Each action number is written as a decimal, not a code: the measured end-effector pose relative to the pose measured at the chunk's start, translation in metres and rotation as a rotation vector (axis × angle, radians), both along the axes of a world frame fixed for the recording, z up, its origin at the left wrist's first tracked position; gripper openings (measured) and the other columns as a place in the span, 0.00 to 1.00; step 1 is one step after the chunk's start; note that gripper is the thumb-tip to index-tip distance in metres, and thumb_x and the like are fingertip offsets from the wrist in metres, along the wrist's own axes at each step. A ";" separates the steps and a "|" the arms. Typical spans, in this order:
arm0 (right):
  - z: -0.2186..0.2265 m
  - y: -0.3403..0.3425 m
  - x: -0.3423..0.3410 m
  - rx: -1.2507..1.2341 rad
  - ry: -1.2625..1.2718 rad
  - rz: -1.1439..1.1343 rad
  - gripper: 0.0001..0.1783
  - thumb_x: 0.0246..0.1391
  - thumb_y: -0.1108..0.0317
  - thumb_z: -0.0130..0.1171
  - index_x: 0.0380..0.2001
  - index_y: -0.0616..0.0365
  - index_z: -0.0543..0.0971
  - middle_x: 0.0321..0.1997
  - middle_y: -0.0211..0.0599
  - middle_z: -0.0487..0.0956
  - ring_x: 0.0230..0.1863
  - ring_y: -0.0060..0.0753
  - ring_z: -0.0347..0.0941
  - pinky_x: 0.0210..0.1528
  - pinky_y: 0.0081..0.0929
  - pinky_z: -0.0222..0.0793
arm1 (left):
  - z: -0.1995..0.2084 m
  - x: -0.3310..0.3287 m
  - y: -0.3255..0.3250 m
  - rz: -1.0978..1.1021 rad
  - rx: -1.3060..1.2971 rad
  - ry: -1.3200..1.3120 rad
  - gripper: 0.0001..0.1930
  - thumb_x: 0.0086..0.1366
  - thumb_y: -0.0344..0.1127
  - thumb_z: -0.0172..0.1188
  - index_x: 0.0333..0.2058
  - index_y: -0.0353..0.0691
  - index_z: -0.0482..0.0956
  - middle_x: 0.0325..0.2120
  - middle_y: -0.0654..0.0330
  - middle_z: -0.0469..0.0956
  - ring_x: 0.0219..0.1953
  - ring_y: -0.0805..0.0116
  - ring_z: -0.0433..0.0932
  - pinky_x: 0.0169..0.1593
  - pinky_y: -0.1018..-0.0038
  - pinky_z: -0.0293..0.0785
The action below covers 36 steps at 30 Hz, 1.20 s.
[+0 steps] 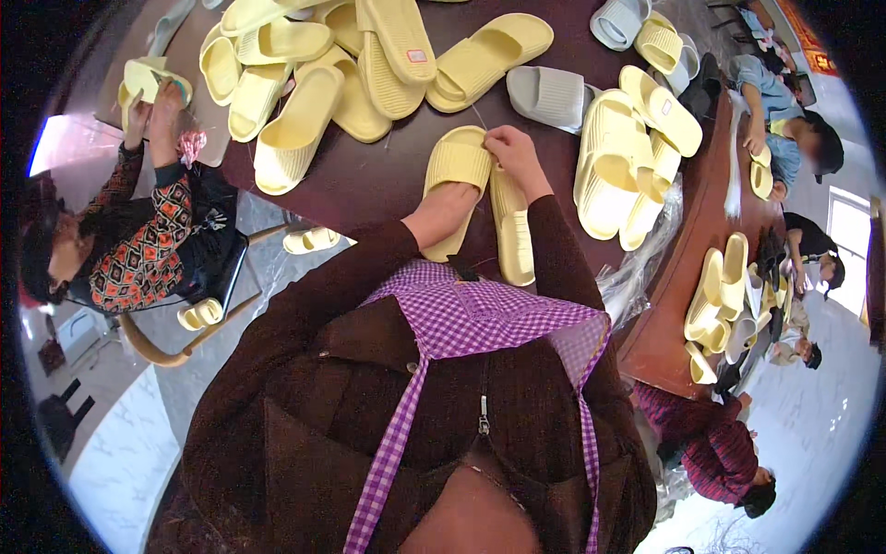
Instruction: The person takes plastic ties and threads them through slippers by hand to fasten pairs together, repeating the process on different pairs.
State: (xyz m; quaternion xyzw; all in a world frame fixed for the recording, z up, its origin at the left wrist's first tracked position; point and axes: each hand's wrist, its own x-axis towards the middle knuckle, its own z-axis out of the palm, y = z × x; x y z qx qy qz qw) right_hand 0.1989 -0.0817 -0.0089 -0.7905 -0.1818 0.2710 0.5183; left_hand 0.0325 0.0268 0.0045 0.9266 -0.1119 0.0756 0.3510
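Note:
A yellow slipper [460, 155] with a ribbed strap lies in front of me, toe pointing away. My left hand [445, 214] reaches into it from the heel end, and its fingers are hidden under the strap. At the right side of the toe, my right hand [515, 155] is closed in a pinch against the rim; whatever is between the fingertips is too small to make out. Beneath the right wrist lies a second yellow slipper [513, 222], close beside the first and partly covered by the right hand.
Several yellow slippers [300, 129] are heaped at the far left of the dark table [369, 175]. More yellow slippers [614, 166] and a grey slipper [546, 96] lie to the right, near clear plastic film [646, 268]. A person [152, 231] on the left handles a slipper; others sit along the right.

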 end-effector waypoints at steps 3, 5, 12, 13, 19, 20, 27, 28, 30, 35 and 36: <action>-0.011 0.003 0.005 0.015 -0.085 0.058 0.08 0.48 0.70 0.55 0.30 0.63 0.78 0.24 0.32 0.76 0.23 0.19 0.70 0.25 0.19 0.65 | -0.005 0.011 0.001 -0.008 0.049 0.126 0.10 0.58 0.30 0.46 0.37 0.33 0.69 0.34 0.47 0.72 0.38 0.53 0.74 0.41 0.63 0.70; -0.013 0.007 0.009 -0.149 -0.153 0.110 0.11 0.45 0.66 0.57 0.30 0.62 0.79 0.27 0.40 0.78 0.30 0.32 0.74 0.33 0.26 0.69 | -0.009 0.015 0.003 -0.020 0.062 0.186 0.10 0.58 0.30 0.46 0.37 0.33 0.69 0.34 0.47 0.73 0.38 0.53 0.74 0.41 0.63 0.70; -0.010 0.014 0.015 -0.266 -0.086 0.196 0.10 0.44 0.67 0.58 0.29 0.62 0.78 0.23 0.33 0.77 0.24 0.20 0.70 0.24 0.21 0.65 | -0.026 0.017 0.002 -0.024 0.020 0.230 0.10 0.57 0.32 0.47 0.36 0.32 0.70 0.32 0.44 0.74 0.36 0.50 0.75 0.39 0.60 0.71; -0.009 0.016 0.017 -0.247 -0.119 0.216 0.10 0.44 0.68 0.59 0.29 0.62 0.78 0.23 0.33 0.77 0.23 0.21 0.70 0.23 0.22 0.65 | -0.030 0.019 0.001 -0.020 0.024 0.176 0.10 0.57 0.31 0.46 0.36 0.32 0.70 0.31 0.45 0.74 0.35 0.50 0.75 0.39 0.60 0.71; -0.006 0.019 0.012 -0.271 -0.082 0.112 0.12 0.39 0.67 0.59 0.28 0.63 0.80 0.31 0.47 0.79 0.32 0.42 0.77 0.37 0.32 0.71 | -0.030 0.017 0.004 -0.029 0.060 0.200 0.11 0.57 0.28 0.46 0.38 0.31 0.69 0.31 0.45 0.74 0.36 0.49 0.75 0.40 0.61 0.71; -0.013 0.011 0.013 -0.215 -0.123 -0.023 0.11 0.41 0.69 0.58 0.29 0.64 0.79 0.29 0.43 0.78 0.28 0.35 0.74 0.32 0.28 0.69 | -0.025 0.014 0.003 -0.034 0.061 0.200 0.11 0.57 0.28 0.46 0.38 0.31 0.69 0.31 0.45 0.74 0.36 0.49 0.75 0.40 0.61 0.71; 0.036 -0.013 -0.012 0.227 0.180 -0.407 0.08 0.48 0.75 0.55 0.34 0.66 0.74 0.26 0.35 0.78 0.20 0.19 0.67 0.22 0.16 0.63 | 0.045 -0.006 0.009 0.242 -0.293 -0.127 0.13 0.56 0.25 0.50 0.42 0.33 0.71 0.39 0.46 0.73 0.45 0.52 0.72 0.46 0.68 0.70; 0.039 -0.016 -0.019 0.261 0.192 -0.404 0.08 0.49 0.75 0.54 0.34 0.66 0.73 0.26 0.35 0.77 0.20 0.18 0.67 0.22 0.15 0.63 | 0.049 0.003 0.008 0.229 -0.295 -0.124 0.13 0.56 0.25 0.50 0.42 0.33 0.71 0.39 0.46 0.73 0.45 0.52 0.72 0.46 0.68 0.70; 0.045 -0.014 -0.027 0.335 0.209 -0.383 0.08 0.50 0.76 0.52 0.36 0.64 0.71 0.27 0.34 0.77 0.21 0.16 0.67 0.23 0.13 0.62 | 0.049 0.040 0.008 0.380 -0.621 -0.035 0.11 0.57 0.28 0.53 0.39 0.33 0.73 0.37 0.47 0.74 0.43 0.53 0.74 0.46 0.70 0.70; 0.056 -0.018 -0.034 0.407 0.158 -0.449 0.05 0.52 0.77 0.54 0.34 0.63 0.73 0.28 0.35 0.78 0.20 0.16 0.66 0.23 0.12 0.62 | 0.025 0.084 0.001 0.204 -0.686 0.363 0.13 0.59 0.28 0.53 0.43 0.33 0.72 0.33 0.57 0.76 0.29 0.72 0.75 0.33 0.77 0.72; 0.058 -0.021 -0.035 0.418 0.167 -0.455 0.05 0.52 0.76 0.54 0.34 0.63 0.73 0.27 0.34 0.77 0.20 0.16 0.66 0.23 0.12 0.62 | 0.024 0.086 -0.002 0.218 -0.705 0.413 0.12 0.59 0.28 0.53 0.42 0.33 0.73 0.31 0.59 0.77 0.27 0.74 0.74 0.31 0.78 0.71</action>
